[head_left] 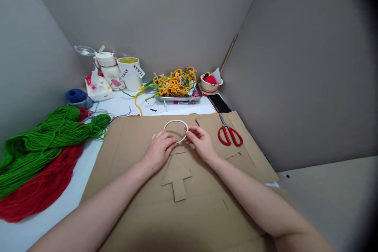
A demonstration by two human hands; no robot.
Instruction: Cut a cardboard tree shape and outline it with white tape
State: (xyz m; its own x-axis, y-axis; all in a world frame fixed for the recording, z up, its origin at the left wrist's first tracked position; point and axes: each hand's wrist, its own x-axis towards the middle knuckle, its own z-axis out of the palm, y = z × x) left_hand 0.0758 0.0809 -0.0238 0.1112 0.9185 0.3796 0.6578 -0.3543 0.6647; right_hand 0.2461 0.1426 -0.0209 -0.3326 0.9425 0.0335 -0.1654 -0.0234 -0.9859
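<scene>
A thin white ring [176, 121] is held just above the cardboard sheet [132, 204]. The fingers of my right hand [201, 141] pinch its right side. My left hand [161, 149] has its fingers closed at the ring's lower left edge. Just below the hands, a tree-shaped cardboard cutout [177, 175] lies on the sheet, its narrow stem toward me. Scissors [229, 134] with red handles rest on the cardboard, to the right of my right hand.
Green yarn [44, 138] and red yarn [44, 185] are heaped at the left. Along the back stand a white bottle [109, 69], a white tub [130, 75], a tray [177, 98] with tangled orange yarn [174, 82], and a bowl [217, 85] holding a red ball. Grey walls enclose the table.
</scene>
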